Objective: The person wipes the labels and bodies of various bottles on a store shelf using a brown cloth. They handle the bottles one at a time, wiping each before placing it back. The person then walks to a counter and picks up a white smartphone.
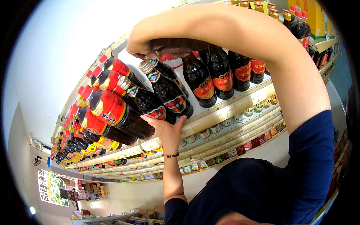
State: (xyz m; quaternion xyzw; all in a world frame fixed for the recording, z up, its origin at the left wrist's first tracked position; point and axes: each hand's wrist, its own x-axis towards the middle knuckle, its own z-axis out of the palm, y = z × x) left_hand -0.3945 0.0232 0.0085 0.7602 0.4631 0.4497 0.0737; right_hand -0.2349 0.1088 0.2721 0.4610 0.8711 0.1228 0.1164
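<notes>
My left hand (165, 129) is at the shelf's front edge, its fingers curved round the base of a dark glass bottle (148, 101) with a silver cap and red label. Just right of it leans a second dark glass bottle (168, 92), its base close to my fingers. My right arm arches over the shelf from the right. At its end my right hand (140, 40) is closed on a dark brown cloth (178, 45), close to the cap of a bottle behind. My forearm and the cloth hide part of that bottle and its neighbours.
Plastic bottles with red caps and red labels (108, 108) crowd the left. More dark glass bottles (223, 77) stand right of the bare white shelf patch. A price rail (225, 112) runs along the front, with lower shelves of jars and packets beneath. A yellow box (317, 18) is far right.
</notes>
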